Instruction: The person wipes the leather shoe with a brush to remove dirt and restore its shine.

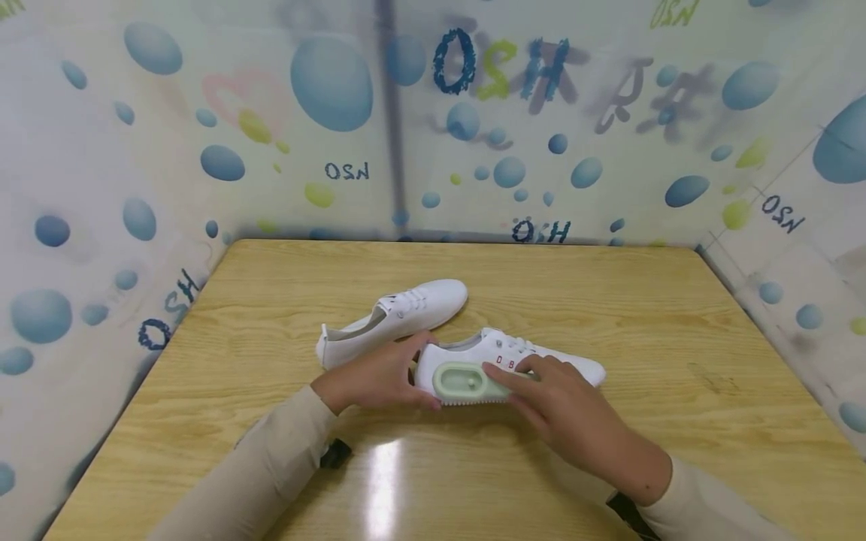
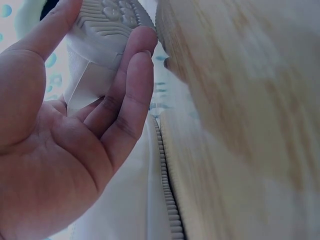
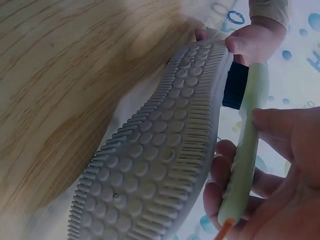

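Observation:
A white lace-up shoe is tipped on its side, toe to the right. At its heel, my left hand grips it between thumb and fingers; the left wrist view shows the heel inside that hand. My right hand holds a pale green brush by its handle. In the right wrist view the brush's dark bristles touch the shoe's side near the heel. The studded grey sole faces that camera. Part of the toe side is hidden behind my right hand.
Another white shoe lies just behind, its toe pointing back right. Both shoes are on a wooden table. Walls covered in bubble-patterned sheeting enclose the back and sides.

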Action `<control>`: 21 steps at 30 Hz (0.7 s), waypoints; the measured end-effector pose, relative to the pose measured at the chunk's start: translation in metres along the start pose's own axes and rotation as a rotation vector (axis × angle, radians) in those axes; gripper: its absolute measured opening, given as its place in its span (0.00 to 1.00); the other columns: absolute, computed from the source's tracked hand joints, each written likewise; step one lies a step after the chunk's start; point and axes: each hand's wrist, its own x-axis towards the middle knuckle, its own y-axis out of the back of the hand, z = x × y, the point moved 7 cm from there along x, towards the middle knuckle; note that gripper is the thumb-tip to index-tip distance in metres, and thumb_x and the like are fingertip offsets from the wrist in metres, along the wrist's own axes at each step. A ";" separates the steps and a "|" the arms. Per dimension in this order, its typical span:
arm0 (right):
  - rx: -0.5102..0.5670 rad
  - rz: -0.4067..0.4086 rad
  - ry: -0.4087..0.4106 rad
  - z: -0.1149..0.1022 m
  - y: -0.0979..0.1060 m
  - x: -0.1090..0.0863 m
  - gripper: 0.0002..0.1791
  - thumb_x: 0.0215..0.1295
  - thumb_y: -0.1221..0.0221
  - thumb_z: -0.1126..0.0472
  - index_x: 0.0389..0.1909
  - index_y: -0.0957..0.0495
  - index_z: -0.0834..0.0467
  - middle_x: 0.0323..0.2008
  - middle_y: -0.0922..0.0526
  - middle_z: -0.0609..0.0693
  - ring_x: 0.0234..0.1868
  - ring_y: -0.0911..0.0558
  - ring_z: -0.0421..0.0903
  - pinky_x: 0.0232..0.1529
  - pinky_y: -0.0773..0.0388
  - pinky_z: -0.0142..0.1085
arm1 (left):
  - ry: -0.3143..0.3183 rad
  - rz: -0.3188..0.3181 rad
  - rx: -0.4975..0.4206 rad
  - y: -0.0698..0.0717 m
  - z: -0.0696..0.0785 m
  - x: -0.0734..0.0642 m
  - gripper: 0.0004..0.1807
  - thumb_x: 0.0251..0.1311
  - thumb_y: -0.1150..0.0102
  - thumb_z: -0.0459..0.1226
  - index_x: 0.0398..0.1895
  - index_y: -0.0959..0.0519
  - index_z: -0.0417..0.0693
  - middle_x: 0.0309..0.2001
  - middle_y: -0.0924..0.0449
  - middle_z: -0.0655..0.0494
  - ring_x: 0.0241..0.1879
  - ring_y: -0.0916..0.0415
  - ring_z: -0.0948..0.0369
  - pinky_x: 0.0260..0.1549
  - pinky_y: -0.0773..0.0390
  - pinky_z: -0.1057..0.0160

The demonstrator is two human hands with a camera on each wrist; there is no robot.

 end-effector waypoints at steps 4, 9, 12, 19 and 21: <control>0.003 0.003 -0.004 0.002 0.000 -0.001 0.31 0.62 0.32 0.59 0.65 0.25 0.36 0.46 0.18 0.46 0.47 0.20 0.45 0.48 0.21 0.44 | 0.000 -0.001 -0.004 0.000 0.001 0.000 0.42 0.45 0.21 0.53 0.61 0.33 0.52 0.45 0.20 0.62 0.42 0.23 0.68 0.42 0.23 0.66; -0.020 0.007 -0.012 0.009 0.003 -0.009 0.31 0.61 0.31 0.60 0.65 0.25 0.37 0.45 0.18 0.44 0.45 0.20 0.43 0.45 0.21 0.42 | 0.017 -0.003 0.005 -0.001 -0.001 -0.001 0.43 0.45 0.22 0.54 0.62 0.34 0.53 0.48 0.20 0.62 0.44 0.23 0.68 0.44 0.23 0.65; -0.040 -0.009 -0.039 0.016 0.005 -0.015 0.32 0.62 0.31 0.59 0.66 0.26 0.37 0.44 0.18 0.45 0.43 0.21 0.41 0.43 0.22 0.40 | 0.016 -0.004 0.015 -0.001 -0.001 0.000 0.43 0.45 0.22 0.55 0.62 0.34 0.53 0.49 0.20 0.62 0.45 0.23 0.68 0.44 0.23 0.64; -0.079 -0.050 -0.098 0.031 0.016 -0.030 0.31 0.63 0.33 0.59 0.67 0.26 0.37 0.45 0.18 0.45 0.41 0.23 0.40 0.40 0.24 0.40 | 0.016 -0.003 0.018 -0.001 -0.002 0.000 0.44 0.45 0.22 0.56 0.62 0.34 0.53 0.49 0.21 0.62 0.46 0.23 0.67 0.46 0.23 0.63; -0.094 -0.048 -0.105 0.034 0.021 -0.034 0.31 0.63 0.33 0.59 0.67 0.26 0.38 0.44 0.18 0.45 0.40 0.23 0.40 0.39 0.25 0.40 | 0.019 -0.003 0.022 -0.001 -0.002 0.000 0.44 0.45 0.22 0.56 0.62 0.34 0.53 0.49 0.20 0.62 0.46 0.23 0.67 0.46 0.23 0.63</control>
